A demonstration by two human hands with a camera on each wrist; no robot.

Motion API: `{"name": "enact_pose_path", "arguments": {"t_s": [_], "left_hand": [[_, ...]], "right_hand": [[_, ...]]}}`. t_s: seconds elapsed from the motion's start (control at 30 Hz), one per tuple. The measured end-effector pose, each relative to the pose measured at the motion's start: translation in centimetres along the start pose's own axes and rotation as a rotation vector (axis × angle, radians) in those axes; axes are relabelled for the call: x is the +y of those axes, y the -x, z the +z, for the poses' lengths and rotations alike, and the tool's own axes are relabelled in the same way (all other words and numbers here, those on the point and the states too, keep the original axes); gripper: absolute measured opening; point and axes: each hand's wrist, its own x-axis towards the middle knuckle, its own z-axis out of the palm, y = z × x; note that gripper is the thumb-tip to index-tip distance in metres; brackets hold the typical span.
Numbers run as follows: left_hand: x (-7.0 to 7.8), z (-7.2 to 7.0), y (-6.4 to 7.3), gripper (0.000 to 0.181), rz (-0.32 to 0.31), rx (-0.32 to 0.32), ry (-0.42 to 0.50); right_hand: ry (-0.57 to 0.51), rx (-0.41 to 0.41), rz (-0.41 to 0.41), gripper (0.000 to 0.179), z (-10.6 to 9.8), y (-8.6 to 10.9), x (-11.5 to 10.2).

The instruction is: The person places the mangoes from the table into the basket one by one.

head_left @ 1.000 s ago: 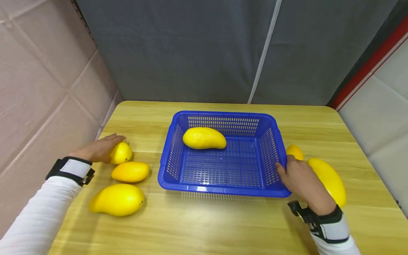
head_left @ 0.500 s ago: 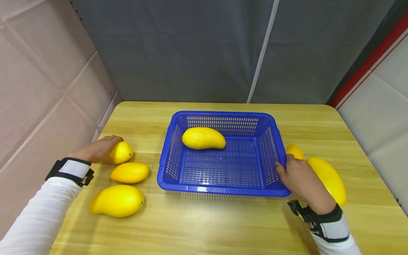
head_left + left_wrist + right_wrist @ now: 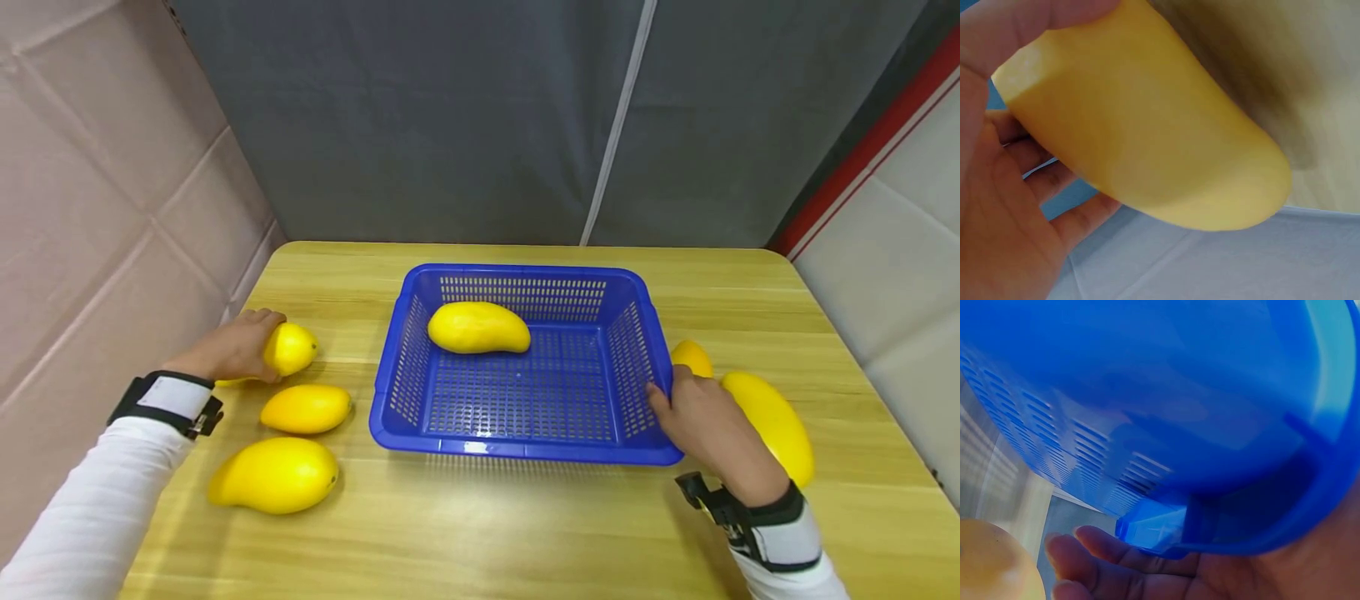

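At the table's left, my left hand (image 3: 234, 346) grips a yellow mango (image 3: 291, 348), its blunt end poking out past the fingers. In the left wrist view the thumb lies over this mango (image 3: 1154, 131) and the fingers curl behind it. Two more mangoes, a smaller one (image 3: 306, 408) and a larger one (image 3: 276, 475), lie nearer the front. My right hand (image 3: 716, 425) holds the right rim of a blue plastic basket (image 3: 480, 447), thumb inside the wall. The right wrist view shows its fingers (image 3: 1147, 578) under the basket rim. One mango (image 3: 480, 327) lies inside the basket.
Right of the basket lie a small mango (image 3: 692, 358) and a large one (image 3: 771, 425), both partly behind my right hand. A wooden table (image 3: 480, 533) carries everything. A grey curtain (image 3: 420, 125) hangs behind, with padded walls on either side.
My left fingers have closed round the mango, which has shifted slightly right and turned, its tail now showing under the wrist. The right hand and basket stay put.
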Motion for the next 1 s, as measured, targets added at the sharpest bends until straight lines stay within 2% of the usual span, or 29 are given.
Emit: {"name": "enact_pose_path", "arguments": {"t_s": [0.17,0.5,0.73,1.0], "left_hand": [[0.8,-1.2,-0.5,0.09,-0.003,0.042,-0.037],[3.3,-3.2,-1.0,0.086,0.066,0.187,-0.058],[5.8,-5.1,-1.5,0.086,0.081,0.236,-0.076],[7.9,-7.4,-2.3,0.083,0.112,0.31,-0.064]], "right_hand": [[0.0,0.0,-0.004,0.044,0.0,0.0,0.0],[0.002,-0.013,0.007,0.044,0.1,0.0,0.0],[0.012,-0.004,0.001,0.043,0.0,0.0,0.1],[0.024,0.021,-0.003,0.04,0.1,0.1,-0.1]]}}
